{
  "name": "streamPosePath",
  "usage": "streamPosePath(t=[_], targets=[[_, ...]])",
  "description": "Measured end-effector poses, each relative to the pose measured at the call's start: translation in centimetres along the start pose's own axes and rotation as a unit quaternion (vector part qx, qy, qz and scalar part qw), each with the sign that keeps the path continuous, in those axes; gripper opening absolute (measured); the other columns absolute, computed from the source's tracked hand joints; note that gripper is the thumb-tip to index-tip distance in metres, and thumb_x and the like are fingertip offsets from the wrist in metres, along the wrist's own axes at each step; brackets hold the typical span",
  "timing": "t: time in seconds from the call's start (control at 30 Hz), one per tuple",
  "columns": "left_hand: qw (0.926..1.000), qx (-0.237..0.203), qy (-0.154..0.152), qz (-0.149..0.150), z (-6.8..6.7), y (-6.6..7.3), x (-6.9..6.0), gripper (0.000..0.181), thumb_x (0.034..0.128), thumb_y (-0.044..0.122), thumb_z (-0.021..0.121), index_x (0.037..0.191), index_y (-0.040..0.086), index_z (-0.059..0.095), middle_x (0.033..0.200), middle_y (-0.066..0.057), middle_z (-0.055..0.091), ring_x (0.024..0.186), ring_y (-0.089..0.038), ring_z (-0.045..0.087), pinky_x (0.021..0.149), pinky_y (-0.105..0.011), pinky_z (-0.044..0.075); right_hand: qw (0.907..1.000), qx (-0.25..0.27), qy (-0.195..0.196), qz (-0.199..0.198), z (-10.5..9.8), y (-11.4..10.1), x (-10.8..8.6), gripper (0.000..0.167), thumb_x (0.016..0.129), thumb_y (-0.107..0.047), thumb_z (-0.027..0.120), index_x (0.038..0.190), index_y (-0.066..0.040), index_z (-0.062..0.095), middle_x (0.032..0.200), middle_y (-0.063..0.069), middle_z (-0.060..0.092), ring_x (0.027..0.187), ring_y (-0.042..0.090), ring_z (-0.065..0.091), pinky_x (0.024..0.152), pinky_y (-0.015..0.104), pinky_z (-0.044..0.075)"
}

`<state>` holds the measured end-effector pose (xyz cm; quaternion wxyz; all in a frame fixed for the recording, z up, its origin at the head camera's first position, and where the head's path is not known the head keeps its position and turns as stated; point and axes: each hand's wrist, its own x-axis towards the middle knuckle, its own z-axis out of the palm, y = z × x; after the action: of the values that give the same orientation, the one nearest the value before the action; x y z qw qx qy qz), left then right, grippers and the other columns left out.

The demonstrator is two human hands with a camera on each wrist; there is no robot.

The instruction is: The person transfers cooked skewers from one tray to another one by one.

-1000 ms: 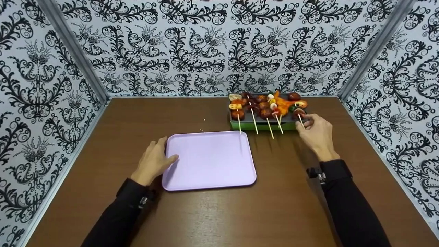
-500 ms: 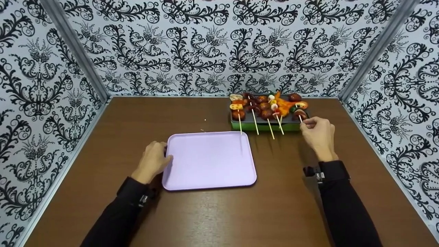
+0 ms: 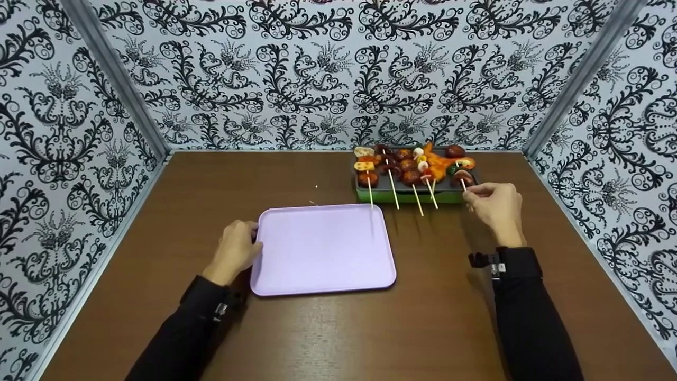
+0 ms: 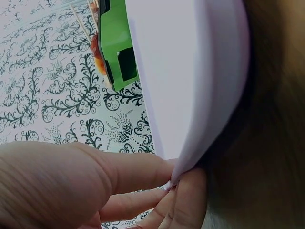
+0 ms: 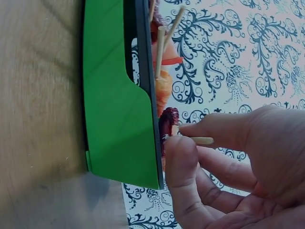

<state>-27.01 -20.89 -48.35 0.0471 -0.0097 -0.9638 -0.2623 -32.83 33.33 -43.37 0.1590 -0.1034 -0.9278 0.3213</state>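
A brown tabletop (image 3: pixel 433 317) stood between white walls (image 3: pixel 328 79) with black scrollwork. A person's left hand (image 3: pixel 232 251) pinched the left rim of a lilac tray (image 3: pixel 325 251), thumb on top and fingers curled beneath. The tray lay around the middle of the tabletop, a little left of center. The right hand (image 3: pixel 496 209) pinched the wooden stick of a skewer (image 3: pixel 463 177) between thumb and forefinger, its other fingers bent. That skewer's dark food was at the right end of a green grill (image 3: pixel 404 197) with a black top, near the tabletop's back edge, toward the back right corner. More skewers (image 3: pixel 391 182) lay on the grill, sticks jutting past its front edge, beside a flat orange piece (image 3: pixel 438 164). Black sleeves (image 3: pixel 529 312) covered both arms.
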Motion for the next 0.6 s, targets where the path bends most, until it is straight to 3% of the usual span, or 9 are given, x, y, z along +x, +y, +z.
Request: streamPosePath(t=[0.13, 0.4, 0.5, 0.6], targets=[[1.0, -0.006, 0.001, -0.004, 0.08, -0.07, 0.0, 0.038, 0.0867, 0.009, 0.069, 0.123, -0.002, 0.07, 0.115, -0.023, 0.066, 0.102, -0.034, 0.061, 0.087, -0.053, 0.057, 0.9997, 0.003, -0.021, 0.011, -0.45, 0.07, 0.11, 0.03, 0.088, -0.044, 0.077, 0.107, -0.022, 0.082, 0.106, 0.009, 0.08, 0.097, 0.027, 0.07, 0.074, 0.029, 0.05], [0.9999, -0.014, -0.001, -0.009, 0.23, -0.04, 0.17, 0.045, 0.0872, 0.009, 0.068, 0.131, -0.003, 0.067, 0.126, -0.027, 0.065, 0.114, -0.039, 0.063, 0.096, -0.056, 0.057, 0.9969, 0.029, -0.058, 0.043, -0.71, 0.2, 0.21, 0.037, 0.086, -0.046, 0.08, 0.11, -0.018, 0.081, 0.122, 0.017, 0.075, 0.112, 0.032, 0.066, 0.084, 0.032, 0.05], [0.9999, -0.011, 0.003, -0.006, 0.28, -0.06, 0.17, 0.042, 0.0871, 0.008, 0.068, 0.128, -0.002, 0.068, 0.122, -0.025, 0.067, 0.111, -0.038, 0.064, 0.093, -0.055, 0.058, 0.9962, 0.037, -0.067, 0.042, -0.56, 0.27, 0.2, 0.038, 0.086, -0.043, 0.08, 0.111, -0.015, 0.081, 0.122, 0.017, 0.074, 0.112, 0.031, 0.066, 0.084, 0.029, 0.05], [0.9999, -0.01, 0.001, -0.003, 0.27, -0.01, 0.15, 0.042, 0.0871, 0.008, 0.068, 0.128, -0.002, 0.069, 0.12, -0.025, 0.069, 0.108, -0.037, 0.064, 0.091, -0.055, 0.058, 0.9948, 0.053, -0.074, 0.046, -0.42, 0.33, 0.17, 0.036, 0.086, -0.039, 0.081, 0.111, -0.013, 0.081, 0.11, 0.013, 0.079, 0.099, 0.023, 0.068, 0.077, 0.023, 0.052]])
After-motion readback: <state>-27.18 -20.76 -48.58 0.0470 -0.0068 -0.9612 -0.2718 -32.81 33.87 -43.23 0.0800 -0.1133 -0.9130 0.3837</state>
